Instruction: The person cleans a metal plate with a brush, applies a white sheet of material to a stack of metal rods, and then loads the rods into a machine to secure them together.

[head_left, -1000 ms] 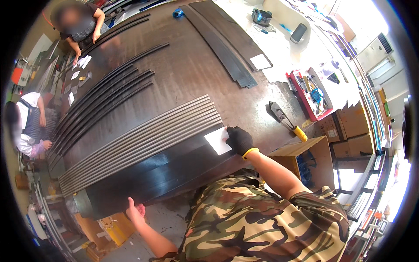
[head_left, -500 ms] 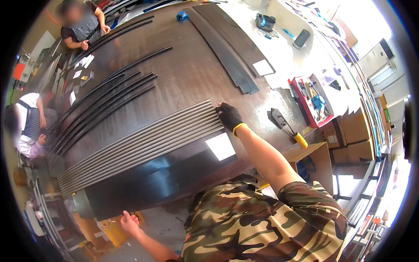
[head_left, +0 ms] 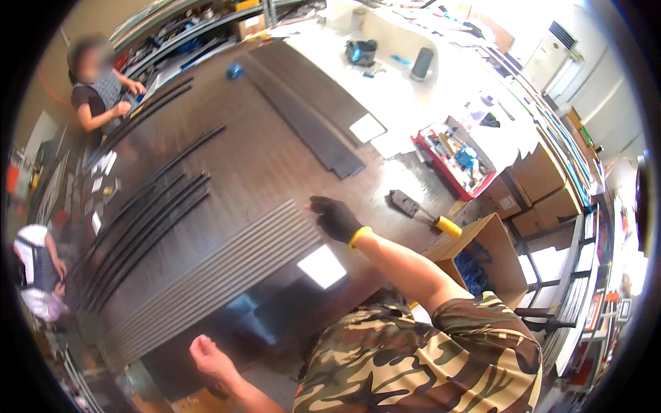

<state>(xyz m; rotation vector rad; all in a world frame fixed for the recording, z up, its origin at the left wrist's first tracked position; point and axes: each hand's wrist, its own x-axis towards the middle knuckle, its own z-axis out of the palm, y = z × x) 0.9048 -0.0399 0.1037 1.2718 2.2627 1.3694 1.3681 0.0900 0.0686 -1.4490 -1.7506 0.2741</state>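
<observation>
A row of several slim grey metal rods (head_left: 213, 279) lies side by side on the dark table. At their right ends is my right hand (head_left: 337, 219), in a black glove with a yellow cuff. Its fingers reach out toward the rod ends, holding nothing that I can see; whether they touch is unclear. My bare left hand (head_left: 212, 358) hovers by the near edge of a dark glossy sheet (head_left: 241, 320), its fingers loosely curled with nothing visible in them. A white paper (head_left: 322, 267) rests on the sheet, just below my right hand.
Black strips (head_left: 155, 217) lie at left, long dark panels (head_left: 303, 117) farther back. On the right are a yellow-handled tool (head_left: 413, 205), a red box of tools (head_left: 454, 158) and an open carton (head_left: 506, 261). Two other people (head_left: 103, 103) work along the left side.
My view has turned, so the table appears shifted left and down. My right hand has drawn slightly off the rod ends. My left hand now appears over the sheet's near edge.
</observation>
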